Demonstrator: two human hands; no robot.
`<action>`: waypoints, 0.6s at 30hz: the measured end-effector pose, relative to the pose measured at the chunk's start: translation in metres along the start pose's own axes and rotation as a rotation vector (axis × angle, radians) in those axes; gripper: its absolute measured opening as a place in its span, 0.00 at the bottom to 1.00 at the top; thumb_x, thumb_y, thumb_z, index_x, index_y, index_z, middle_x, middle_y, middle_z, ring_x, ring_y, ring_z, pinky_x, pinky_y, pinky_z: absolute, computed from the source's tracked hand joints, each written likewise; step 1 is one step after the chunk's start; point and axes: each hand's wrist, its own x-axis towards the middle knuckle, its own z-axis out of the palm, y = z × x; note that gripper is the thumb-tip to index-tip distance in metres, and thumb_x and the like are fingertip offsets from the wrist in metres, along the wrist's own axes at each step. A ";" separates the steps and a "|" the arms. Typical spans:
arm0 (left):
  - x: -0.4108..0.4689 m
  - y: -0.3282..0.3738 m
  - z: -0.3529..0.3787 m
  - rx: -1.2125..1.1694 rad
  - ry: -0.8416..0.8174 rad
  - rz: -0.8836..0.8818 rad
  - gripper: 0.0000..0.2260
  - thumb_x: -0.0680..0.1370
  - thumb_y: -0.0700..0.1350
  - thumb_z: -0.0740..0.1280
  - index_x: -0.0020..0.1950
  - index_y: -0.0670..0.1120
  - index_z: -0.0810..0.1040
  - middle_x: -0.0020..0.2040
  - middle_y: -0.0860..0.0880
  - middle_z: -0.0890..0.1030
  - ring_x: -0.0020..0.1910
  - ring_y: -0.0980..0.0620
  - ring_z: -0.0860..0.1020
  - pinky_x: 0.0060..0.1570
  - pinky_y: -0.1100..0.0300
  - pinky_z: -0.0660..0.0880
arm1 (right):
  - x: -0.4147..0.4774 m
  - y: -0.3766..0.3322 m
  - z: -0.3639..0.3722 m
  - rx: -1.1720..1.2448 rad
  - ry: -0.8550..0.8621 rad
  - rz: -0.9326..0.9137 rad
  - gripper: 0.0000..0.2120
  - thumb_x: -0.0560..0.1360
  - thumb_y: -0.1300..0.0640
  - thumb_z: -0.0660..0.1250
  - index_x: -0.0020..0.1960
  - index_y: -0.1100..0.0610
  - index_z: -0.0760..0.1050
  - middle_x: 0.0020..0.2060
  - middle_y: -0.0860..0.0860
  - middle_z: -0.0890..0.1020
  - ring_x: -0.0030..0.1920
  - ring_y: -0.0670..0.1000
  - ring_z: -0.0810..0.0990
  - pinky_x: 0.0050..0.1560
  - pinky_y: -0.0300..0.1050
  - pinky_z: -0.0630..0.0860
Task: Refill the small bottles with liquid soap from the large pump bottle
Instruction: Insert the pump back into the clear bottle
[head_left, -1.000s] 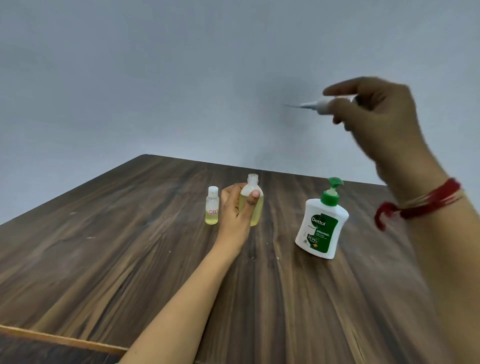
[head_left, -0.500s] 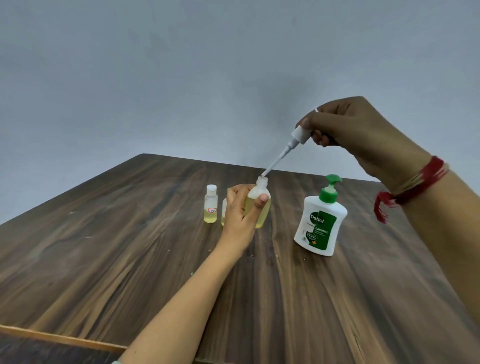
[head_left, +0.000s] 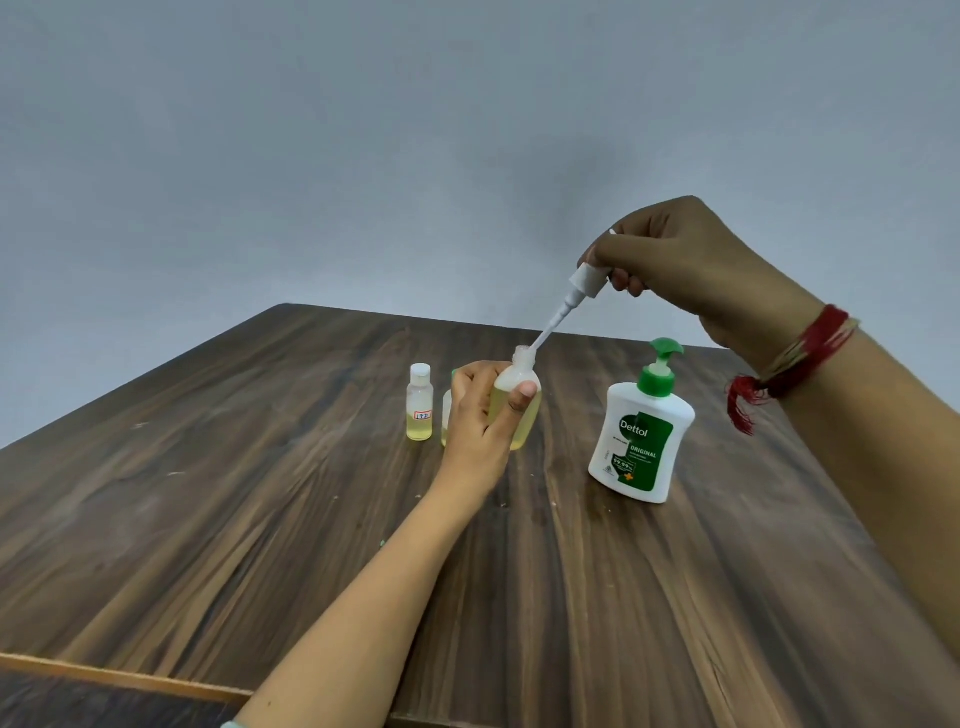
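**Grips at the far edge**

Near the table's (head_left: 208, 493) far edge, the open small bottle (head_left: 525, 423) is gripped upright by the left hand (head_left: 480, 415). A white cap with tube (head_left: 581, 283) is pinched by the right hand (head_left: 685, 260), tip at the bottle's neck.

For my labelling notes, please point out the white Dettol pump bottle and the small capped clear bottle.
white Dettol pump bottle (head_left: 643, 442): head view, green label.
small capped clear bottle (head_left: 420, 401): head view, body.
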 end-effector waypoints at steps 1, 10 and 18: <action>0.000 0.000 0.000 0.002 -0.004 0.002 0.27 0.63 0.80 0.54 0.50 0.64 0.70 0.54 0.60 0.67 0.55 0.67 0.69 0.49 0.82 0.64 | 0.000 0.000 0.001 -0.004 -0.006 -0.004 0.09 0.72 0.62 0.66 0.40 0.65 0.83 0.29 0.52 0.78 0.27 0.42 0.72 0.30 0.32 0.70; -0.001 0.002 0.001 0.024 -0.024 -0.010 0.28 0.62 0.80 0.53 0.52 0.64 0.69 0.55 0.62 0.65 0.54 0.69 0.69 0.48 0.81 0.65 | 0.005 0.002 0.018 -0.042 -0.106 0.019 0.12 0.73 0.60 0.67 0.45 0.71 0.81 0.30 0.54 0.77 0.30 0.45 0.72 0.34 0.37 0.70; -0.002 0.004 0.002 0.019 -0.033 -0.028 0.38 0.62 0.81 0.53 0.58 0.55 0.72 0.55 0.59 0.66 0.57 0.60 0.70 0.48 0.79 0.67 | 0.012 0.009 0.027 -0.031 -0.130 0.060 0.08 0.74 0.62 0.67 0.47 0.67 0.82 0.32 0.52 0.80 0.30 0.44 0.74 0.32 0.34 0.72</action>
